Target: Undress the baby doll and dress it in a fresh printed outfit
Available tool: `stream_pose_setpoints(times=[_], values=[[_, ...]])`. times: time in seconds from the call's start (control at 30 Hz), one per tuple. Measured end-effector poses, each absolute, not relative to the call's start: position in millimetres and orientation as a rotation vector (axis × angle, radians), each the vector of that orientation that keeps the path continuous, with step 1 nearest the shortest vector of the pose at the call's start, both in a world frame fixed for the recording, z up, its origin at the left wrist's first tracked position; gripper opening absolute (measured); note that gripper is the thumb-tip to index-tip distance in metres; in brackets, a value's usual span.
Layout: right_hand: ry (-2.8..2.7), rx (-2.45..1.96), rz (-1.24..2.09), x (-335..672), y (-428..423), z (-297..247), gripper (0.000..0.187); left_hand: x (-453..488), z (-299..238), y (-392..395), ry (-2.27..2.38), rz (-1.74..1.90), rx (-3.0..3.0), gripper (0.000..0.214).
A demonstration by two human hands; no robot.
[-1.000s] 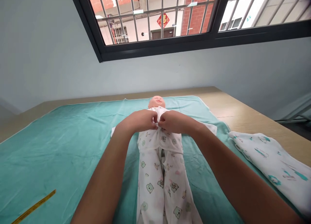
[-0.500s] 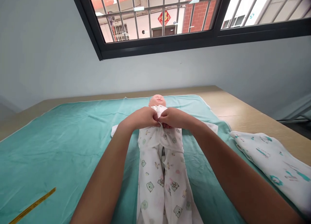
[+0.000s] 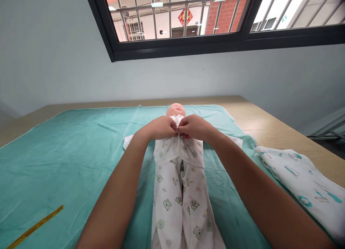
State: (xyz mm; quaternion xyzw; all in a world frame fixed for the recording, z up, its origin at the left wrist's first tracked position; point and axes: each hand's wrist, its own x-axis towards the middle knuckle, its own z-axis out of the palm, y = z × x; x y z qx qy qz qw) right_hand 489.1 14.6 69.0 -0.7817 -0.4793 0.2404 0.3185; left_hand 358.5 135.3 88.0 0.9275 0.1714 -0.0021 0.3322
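Observation:
A baby doll [image 3: 176,109] lies on its back on a teal cloth [image 3: 91,152], head toward the wall. It wears a white baby shirt [image 3: 167,150] with small animal prints, and white printed trousers [image 3: 167,191] stretch toward me below it. Over the doll's chest my left hand [image 3: 163,127] pinches the front of the shirt from the left. My right hand [image 3: 194,127] pinches the same front from the right, its fingertips almost meeting the left ones. Whatever fastening lies between the fingertips is hidden. The shirt's sleeves spread out to both sides, partly behind my forearms.
A folded white printed cloth [image 3: 304,180] lies at the right on the table. A yellow measuring tape strip [image 3: 36,226] rests on the teal cloth at lower left. The wooden table edge [image 3: 258,117] meets a wall below a dark-framed barred window [image 3: 178,49].
Both hands keep their pinch on the shirt front and have lifted it very slightly. The camera view has shifted a little; the doll and cloths lie as before.

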Motion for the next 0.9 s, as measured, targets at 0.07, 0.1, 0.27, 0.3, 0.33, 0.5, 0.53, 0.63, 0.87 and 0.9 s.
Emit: stream_pose_setpoints(times=[0.07,0.1,0.27,0.3,0.33,0.5,0.53,0.63,0.87,0.9], values=[[-1.241,-2.051,0.621,489,14,70,0.015,360,86,135,0.463,0.024,2.421,0.018],[-1.236,-2.054,0.607,488,14,70,0.015,361,85,135,0.472,0.038,2.42,0.016],[-1.214,-2.085,0.576,485,13,74,0.014,364,81,136,0.465,0.052,2.372,0.018],[-1.207,-2.093,0.569,485,13,75,0.013,365,80,136,0.457,0.055,2.361,0.021],[-1.203,-2.103,0.558,484,13,75,0.013,364,80,137,0.45,0.064,2.352,0.023],[-1.239,-2.225,0.474,477,8,81,0.015,361,82,139,0.425,0.072,2.34,0.024],[-1.243,-2.257,0.457,476,7,83,0.018,360,83,139,0.417,0.064,2.346,0.021],[-1.251,-2.306,0.443,472,4,86,0.026,358,85,140,0.406,0.045,2.362,0.015],[-1.425,-2.276,0.478,468,2,87,0.032,354,89,142,0.375,0.055,2.351,0.012],[-1.432,-2.292,0.465,465,3,87,0.034,353,89,142,0.366,0.058,2.345,0.012]])
